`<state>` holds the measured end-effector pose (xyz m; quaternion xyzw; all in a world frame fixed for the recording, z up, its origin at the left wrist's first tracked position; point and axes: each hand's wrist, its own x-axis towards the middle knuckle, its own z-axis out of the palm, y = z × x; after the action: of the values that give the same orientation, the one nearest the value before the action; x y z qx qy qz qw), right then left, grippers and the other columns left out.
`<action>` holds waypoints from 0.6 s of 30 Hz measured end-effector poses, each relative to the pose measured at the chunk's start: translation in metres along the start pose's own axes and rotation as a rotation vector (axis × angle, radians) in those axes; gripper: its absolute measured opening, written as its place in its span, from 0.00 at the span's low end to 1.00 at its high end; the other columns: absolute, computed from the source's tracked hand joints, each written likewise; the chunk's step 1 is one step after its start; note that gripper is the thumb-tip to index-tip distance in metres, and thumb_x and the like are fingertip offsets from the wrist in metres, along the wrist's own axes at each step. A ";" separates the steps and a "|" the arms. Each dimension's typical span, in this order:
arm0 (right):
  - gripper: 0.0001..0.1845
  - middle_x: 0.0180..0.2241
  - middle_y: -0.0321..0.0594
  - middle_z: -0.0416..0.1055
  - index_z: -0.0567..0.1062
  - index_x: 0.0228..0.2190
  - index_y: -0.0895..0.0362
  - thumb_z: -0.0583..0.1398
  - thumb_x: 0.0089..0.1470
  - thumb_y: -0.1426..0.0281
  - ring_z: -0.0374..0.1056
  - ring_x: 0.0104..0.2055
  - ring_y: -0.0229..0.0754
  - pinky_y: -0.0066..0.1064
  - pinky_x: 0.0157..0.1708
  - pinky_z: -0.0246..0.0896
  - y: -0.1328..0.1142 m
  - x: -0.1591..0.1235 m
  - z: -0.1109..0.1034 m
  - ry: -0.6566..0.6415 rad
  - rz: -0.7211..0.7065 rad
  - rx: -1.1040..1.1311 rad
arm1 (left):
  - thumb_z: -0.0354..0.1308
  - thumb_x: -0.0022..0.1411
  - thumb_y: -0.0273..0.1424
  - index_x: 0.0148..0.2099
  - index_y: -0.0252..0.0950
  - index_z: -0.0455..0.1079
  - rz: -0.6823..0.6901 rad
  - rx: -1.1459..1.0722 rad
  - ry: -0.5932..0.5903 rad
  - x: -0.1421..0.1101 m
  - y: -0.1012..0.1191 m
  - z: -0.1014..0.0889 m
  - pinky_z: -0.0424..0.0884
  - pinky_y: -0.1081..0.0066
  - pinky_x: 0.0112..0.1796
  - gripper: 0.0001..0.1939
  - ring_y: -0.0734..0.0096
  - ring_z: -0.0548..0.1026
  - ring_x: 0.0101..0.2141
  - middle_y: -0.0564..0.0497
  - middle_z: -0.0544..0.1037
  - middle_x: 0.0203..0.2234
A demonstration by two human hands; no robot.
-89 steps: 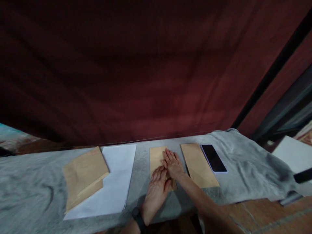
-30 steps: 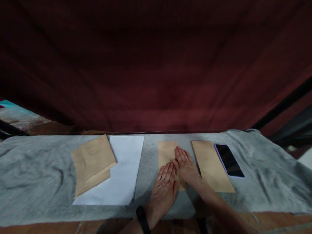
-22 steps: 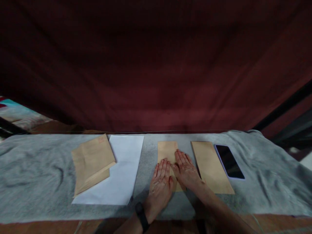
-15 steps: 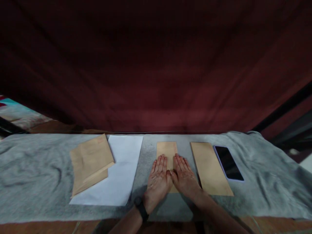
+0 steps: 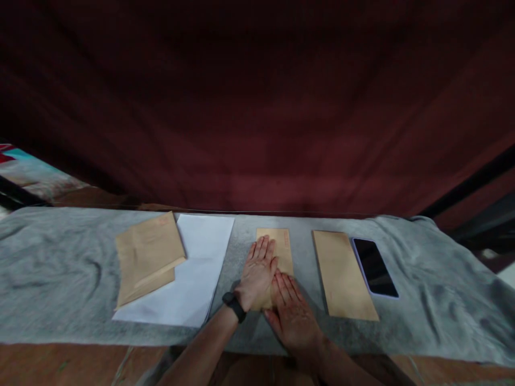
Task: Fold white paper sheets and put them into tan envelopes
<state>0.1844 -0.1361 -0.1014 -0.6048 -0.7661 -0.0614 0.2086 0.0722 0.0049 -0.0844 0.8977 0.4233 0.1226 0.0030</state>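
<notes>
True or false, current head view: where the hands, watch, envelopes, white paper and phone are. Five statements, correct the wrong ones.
1. The left hand and right hand both touch the middle brown envelope. True.
2. The black watch is on the right wrist. False: the black watch is on the left wrist.
3. The phone lies to the right of the rightmost brown envelope. True.
4. The white paper covers the brown envelopes at the left. False: those envelopes partly cover the white paper.
5. The phone's screen is lit. False: it is dark.
</notes>
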 end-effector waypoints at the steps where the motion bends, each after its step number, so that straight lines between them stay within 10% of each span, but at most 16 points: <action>1: 0.34 0.67 0.56 0.59 0.61 0.66 0.67 0.54 0.67 0.60 0.52 0.71 0.54 0.48 0.68 0.54 -0.003 -0.003 0.001 -0.004 -0.027 0.002 | 0.39 0.75 0.35 0.72 0.31 0.53 0.007 -0.002 -0.006 0.002 0.000 -0.002 0.52 0.54 0.68 0.28 0.59 0.51 0.71 0.40 0.55 0.71; 18: 0.47 0.72 0.49 0.48 0.45 0.72 0.62 0.58 0.62 0.55 0.47 0.73 0.51 0.42 0.73 0.39 -0.037 -0.011 -0.034 -0.418 -0.266 0.295 | 0.37 0.76 0.39 0.73 0.38 0.54 0.137 -0.099 -0.060 0.031 0.017 0.002 0.46 0.56 0.69 0.28 0.64 0.53 0.70 0.50 0.58 0.71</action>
<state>0.1591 -0.1678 -0.0688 -0.4617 -0.8657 0.1497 0.1221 0.1042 0.0181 -0.0773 0.9265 0.3541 0.1164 0.0516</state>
